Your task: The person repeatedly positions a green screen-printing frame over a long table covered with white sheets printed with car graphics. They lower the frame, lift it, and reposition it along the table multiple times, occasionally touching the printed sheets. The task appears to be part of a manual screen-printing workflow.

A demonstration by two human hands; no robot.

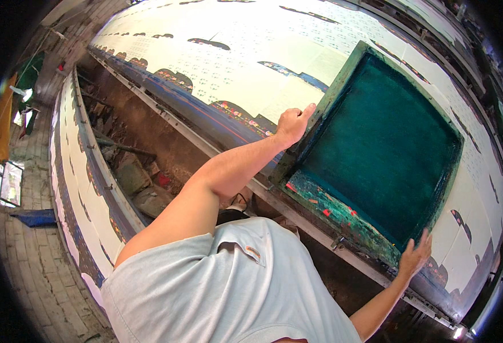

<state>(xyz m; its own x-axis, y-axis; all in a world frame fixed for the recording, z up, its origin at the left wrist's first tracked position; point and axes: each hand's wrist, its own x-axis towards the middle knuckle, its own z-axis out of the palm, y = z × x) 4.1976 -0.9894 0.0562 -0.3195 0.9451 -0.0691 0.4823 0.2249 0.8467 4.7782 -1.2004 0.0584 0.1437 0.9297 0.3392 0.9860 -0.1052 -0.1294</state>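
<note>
A large screen printing frame [377, 143] with dark green mesh lies over the long printing table [251, 86] on my right. Green paint and red smears coat its near end. My left hand [296, 126] is closed on the frame's left side rail. At the near right corner, my right hand [415, 255] grips the other rail, with its fingers partly raised along the edge. Pale fabric with small printed motifs and dark curved patches covers the table around the frame; whether the frame rests flat on it I cannot tell.
A metal rail [171, 123] with small stops runs along the table's near edge. To the left stands a second long table [86, 188] with similar fabric. Rubble and stones [134, 174] lie in the gap between them. Brick paving [37, 257] lies at the far left.
</note>
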